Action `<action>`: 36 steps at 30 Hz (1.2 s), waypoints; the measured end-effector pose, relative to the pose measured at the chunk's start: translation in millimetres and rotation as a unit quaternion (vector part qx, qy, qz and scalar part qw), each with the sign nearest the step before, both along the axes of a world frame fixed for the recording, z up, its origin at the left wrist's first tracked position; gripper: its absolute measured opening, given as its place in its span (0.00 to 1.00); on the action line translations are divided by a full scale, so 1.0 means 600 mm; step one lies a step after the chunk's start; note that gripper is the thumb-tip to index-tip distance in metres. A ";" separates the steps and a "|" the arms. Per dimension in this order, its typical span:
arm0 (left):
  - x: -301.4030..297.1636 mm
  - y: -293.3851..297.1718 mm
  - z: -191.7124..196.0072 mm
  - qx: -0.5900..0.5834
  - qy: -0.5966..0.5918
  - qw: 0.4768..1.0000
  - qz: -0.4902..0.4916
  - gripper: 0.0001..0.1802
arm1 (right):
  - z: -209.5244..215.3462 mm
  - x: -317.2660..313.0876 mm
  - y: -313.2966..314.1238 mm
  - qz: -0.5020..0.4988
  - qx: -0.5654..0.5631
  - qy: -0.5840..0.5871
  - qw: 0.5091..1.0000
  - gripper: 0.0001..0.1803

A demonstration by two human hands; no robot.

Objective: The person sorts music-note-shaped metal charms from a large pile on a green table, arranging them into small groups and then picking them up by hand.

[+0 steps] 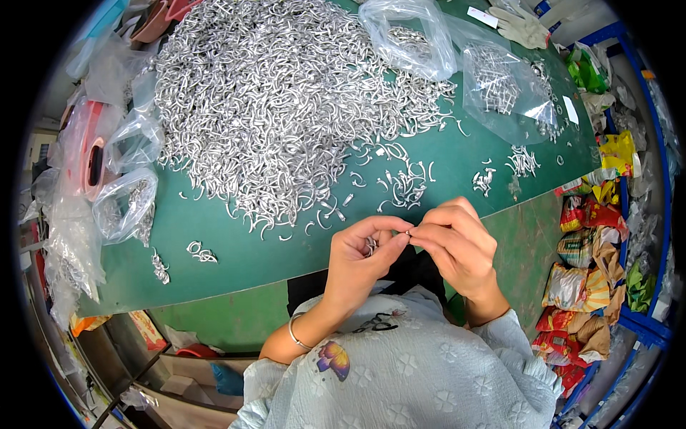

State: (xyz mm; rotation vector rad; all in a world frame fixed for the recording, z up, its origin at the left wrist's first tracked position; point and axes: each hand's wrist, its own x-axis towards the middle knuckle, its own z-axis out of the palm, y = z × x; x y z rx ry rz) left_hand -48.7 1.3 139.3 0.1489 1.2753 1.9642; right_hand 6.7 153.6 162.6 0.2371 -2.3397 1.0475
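Just over the table's front edge, my left hand [364, 257] and my right hand [457, 247] meet fingertip to fingertip. Both pinch one tiny silvery metal piece [408, 232], mostly covered by the fingers. Several curved metal pieces [370, 247] also show in the curl of my left hand. A small loose group of curved metal pieces [406, 187] lies on the green table [236, 261] just beyond my fingers. Behind it spreads a large heap of the same silvery curved pieces [264, 100].
Clear plastic bags with metal parts stand at the left [128, 207] and far right [504, 86]. Small clusters [523, 161] lie near the right edge. A white glove [520, 27] rests at the back. Blue shelving [647, 322] with colourful packets stands on the right.
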 end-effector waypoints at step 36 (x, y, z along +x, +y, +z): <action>0.002 -0.007 0.021 0.062 0.007 0.998 -0.006 0.07 | 0.019 0.013 -0.009 -0.008 -0.069 0.032 0.997 0.14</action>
